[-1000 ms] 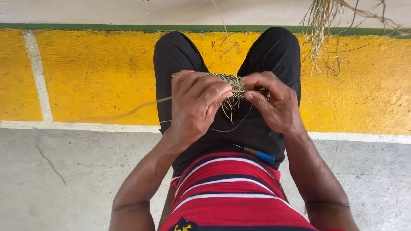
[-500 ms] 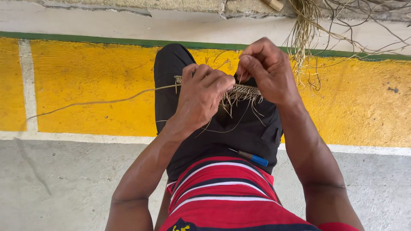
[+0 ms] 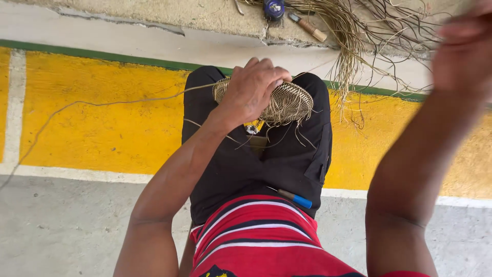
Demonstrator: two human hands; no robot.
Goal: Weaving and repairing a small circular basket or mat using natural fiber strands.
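My left hand grips a round woven straw disc and holds it over my knees, with loose strand ends hanging from its rim. One long straw strand trails from the disc to the left across the yellow floor. My right hand is raised high at the upper right, blurred; whether it holds a strand I cannot tell. I sit in black shorts and a red striped shirt.
A bundle of dry straw fibres lies on the concrete ledge ahead, beside a wooden-handled tool and a small blue round object. A blue-tipped pen-like tool sticks from my right pocket. Yellow painted band, grey concrete below.
My right hand left the disc and swung up and to the right. The left hand now holds the disc alone, turned flatter toward the camera. The view tilted up toward the ledge.
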